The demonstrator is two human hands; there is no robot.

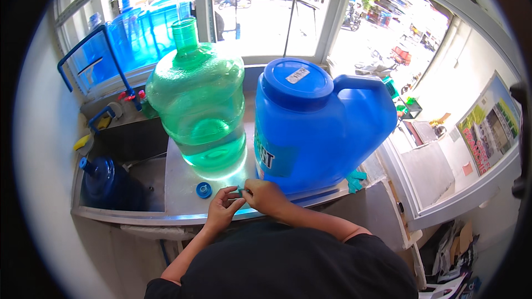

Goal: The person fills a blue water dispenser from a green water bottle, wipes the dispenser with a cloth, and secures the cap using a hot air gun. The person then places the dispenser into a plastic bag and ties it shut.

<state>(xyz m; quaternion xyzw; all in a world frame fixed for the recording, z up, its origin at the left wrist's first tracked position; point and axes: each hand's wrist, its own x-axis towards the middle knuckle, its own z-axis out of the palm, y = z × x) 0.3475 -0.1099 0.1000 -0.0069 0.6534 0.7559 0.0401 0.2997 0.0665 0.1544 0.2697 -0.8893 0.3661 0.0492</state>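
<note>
Around you: steel counter (178,191); blue cap (204,190) lies on it, just left of your hands; crumpled teal piece (356,181) right of the jug, kind unclear.
In the way: blue handled jug (324,138) stands right beyond your right hand (263,195).
Green bottle (199,97): upright, clear liquid inside.
Jug: lid on, contents hidden.
Sink (136,133): dark blue bottle (105,181) in it.
Hands: your right pinches a small teal item (240,191) at the counter's front edge; your left hand (223,206) meets it, grip can't tell.
</note>
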